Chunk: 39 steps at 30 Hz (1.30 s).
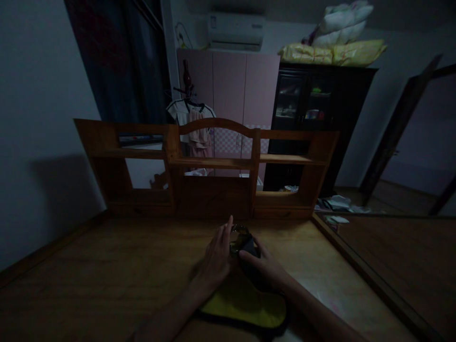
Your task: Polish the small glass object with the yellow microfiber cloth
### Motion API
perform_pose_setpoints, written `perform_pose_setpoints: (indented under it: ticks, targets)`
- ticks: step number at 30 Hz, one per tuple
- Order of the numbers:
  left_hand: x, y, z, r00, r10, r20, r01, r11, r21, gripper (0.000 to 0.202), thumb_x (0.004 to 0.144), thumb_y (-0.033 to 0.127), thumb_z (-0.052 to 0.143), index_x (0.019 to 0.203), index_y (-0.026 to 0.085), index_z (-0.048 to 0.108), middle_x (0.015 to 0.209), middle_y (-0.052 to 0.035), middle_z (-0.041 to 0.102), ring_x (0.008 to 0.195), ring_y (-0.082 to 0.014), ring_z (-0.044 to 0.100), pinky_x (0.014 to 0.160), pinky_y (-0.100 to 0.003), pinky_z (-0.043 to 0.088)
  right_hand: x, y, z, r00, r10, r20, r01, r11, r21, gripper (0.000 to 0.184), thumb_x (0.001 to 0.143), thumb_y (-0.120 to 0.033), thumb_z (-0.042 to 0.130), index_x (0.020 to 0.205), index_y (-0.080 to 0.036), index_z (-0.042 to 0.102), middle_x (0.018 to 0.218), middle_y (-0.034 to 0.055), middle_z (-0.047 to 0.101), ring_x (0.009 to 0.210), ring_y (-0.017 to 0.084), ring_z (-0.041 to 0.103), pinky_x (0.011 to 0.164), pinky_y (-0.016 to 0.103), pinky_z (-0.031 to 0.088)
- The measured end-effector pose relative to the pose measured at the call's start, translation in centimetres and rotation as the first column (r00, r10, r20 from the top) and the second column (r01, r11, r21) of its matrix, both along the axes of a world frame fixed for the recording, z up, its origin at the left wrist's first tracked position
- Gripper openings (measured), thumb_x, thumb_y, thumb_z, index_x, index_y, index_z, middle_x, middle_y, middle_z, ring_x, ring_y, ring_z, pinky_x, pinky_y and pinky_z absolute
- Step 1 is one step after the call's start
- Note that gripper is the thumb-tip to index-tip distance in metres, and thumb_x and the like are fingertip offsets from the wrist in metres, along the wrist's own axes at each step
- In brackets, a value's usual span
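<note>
My left hand [217, 254] is at the left side of a shiny, see-through object with a round rim [235, 237], its fingers pressed together and its thumb hidden. The exact kind of this object cannot be made out in the dim light. My right hand [265, 263] grips a dark, cloth-like piece [248, 246] against the object's right side, thumb on top. Below both hands lies a yellow piece with a thick dark edge [245, 306], flat on the wooden tabletop [142, 266]. My forearms partly cover it.
A wooden shelf unit [213, 163] stands along the table's far edge. A white wall [46, 142] rises at the left, and a raised wooden strip [359, 266] borders the right side. Behind are a pink wardrobe [230, 90], a dark cabinet [342, 99] and hanging clothes [194, 123].
</note>
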State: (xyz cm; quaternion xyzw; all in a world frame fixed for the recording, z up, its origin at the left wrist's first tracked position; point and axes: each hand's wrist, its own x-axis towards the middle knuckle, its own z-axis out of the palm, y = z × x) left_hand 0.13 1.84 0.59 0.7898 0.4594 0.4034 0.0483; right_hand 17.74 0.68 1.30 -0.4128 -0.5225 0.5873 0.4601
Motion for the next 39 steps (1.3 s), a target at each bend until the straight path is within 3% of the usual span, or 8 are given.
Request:
perform_pose_setpoints:
  ticks: [7,12,17,23,26,29,33,39]
  targets:
    - [0.7,-0.2,-0.1,0.997,-0.024,0.069,0.025,1.0,-0.012,0.086,0.086,0.027,0.053,0.149,0.022,-0.005,0.151,-0.0142,0.022,0.141,-0.0318,0.018,0.107,-0.05,0.034,-0.4,-0.1,-0.2,1.0,-0.022,-0.007,0.022,1.0,0.006,0.07,0.072,-0.047,0.074,0.13,-0.023,0.043,0.103,0.0054,0.07,0.09,0.022,0.067,0.081,0.035,0.052]
    - [0.9,-0.1,0.4,0.986,-0.027,0.162,0.034,0.999,-0.036,0.087,0.084,0.024,0.057,0.149,0.024,-0.001,0.146,-0.0148,0.03,0.135,-0.0293,0.033,0.104,-0.047,0.039,-0.4,0.3,0.2,0.999,-0.052,-0.011,0.052,0.996,0.068,0.062,0.071,-0.048,0.074,0.122,-0.021,0.051,0.102,0.0064,0.071,0.089,0.022,0.067,0.078,0.033,0.052]
    - [0.9,-0.1,0.9,0.958,-0.136,0.252,0.15,0.988,-0.037,0.092,0.074,0.021,0.069,0.148,0.026,0.014,0.139,-0.0109,0.034,0.124,-0.0255,0.045,0.103,-0.042,0.042,0.2,1.0,0.4,0.995,-0.102,-0.014,0.103,0.987,0.124,0.051,0.073,-0.048,0.072,0.113,-0.018,0.06,0.106,0.008,0.07,0.095,0.024,0.064,0.082,0.033,0.05]
    - [0.6,0.8,0.8,0.909,-0.188,0.371,0.213,0.977,-0.027,0.079,0.064,0.021,0.078,0.132,0.024,0.039,0.131,-0.0094,0.042,0.12,-0.0252,0.048,0.103,-0.041,0.043,0.8,1.7,-0.1,0.993,-0.113,-0.023,0.115,0.981,0.154,0.052,0.07,-0.049,0.074,0.108,-0.016,0.065,0.103,0.0085,0.071,0.094,0.027,0.064,0.084,0.037,0.049]
    - [0.5,1.3,0.6,0.835,-0.3,0.461,0.379,0.921,-0.087,0.083,0.06,0.019,0.082,0.129,0.022,0.037,0.127,-0.0099,0.048,0.115,-0.0249,0.053,0.097,-0.04,0.047,0.9,1.8,-0.4,0.997,-0.075,-0.024,0.078,0.988,0.134,0.05,0.068,-0.049,0.075,0.105,-0.015,0.067,0.099,0.0082,0.072,0.091,0.027,0.064,0.082,0.038,0.05]
    - [0.4,1.3,0.6,0.735,-0.389,0.555,0.563,0.807,-0.18,0.09,0.059,0.02,0.084,0.132,0.023,0.031,0.129,-0.0103,0.05,0.114,-0.0245,0.055,0.096,-0.038,0.048,1.1,1.8,-0.6,0.997,-0.073,-0.035,0.077,0.992,0.102,0.048,0.069,-0.049,0.073,0.1,-0.014,0.069,0.092,0.0072,0.073,0.087,0.027,0.065,0.079,0.037,0.05]
    - [0.4,0.8,0.8,0.677,-0.406,0.614,0.645,0.729,-0.229,0.086,0.062,0.02,0.083,0.132,0.023,0.033,0.13,-0.0105,0.051,0.118,-0.0249,0.053,0.1,-0.039,0.045,1.7,2.0,-0.3,0.99,-0.136,0.044,0.133,0.989,0.071,0.051,0.07,-0.06,0.067,0.087,-0.012,0.071,0.079,0.0065,0.073,0.079,0.028,0.065,0.071,0.035,0.05]
    - [0.8,0.1,1.3,0.716,-0.392,0.577,0.578,0.797,-0.174,0.077,0.062,0.022,0.083,0.127,0.021,0.04,0.125,-0.0092,0.055,0.114,-0.0237,0.055,0.098,-0.037,0.047,2.1,2.0,0.9,0.987,-0.112,0.112,0.103,0.991,0.086,0.055,0.068,-0.067,0.064,0.083,-0.015,0.072,0.079,0.0056,0.073,0.084,0.03,0.065,0.073,0.036,0.051]
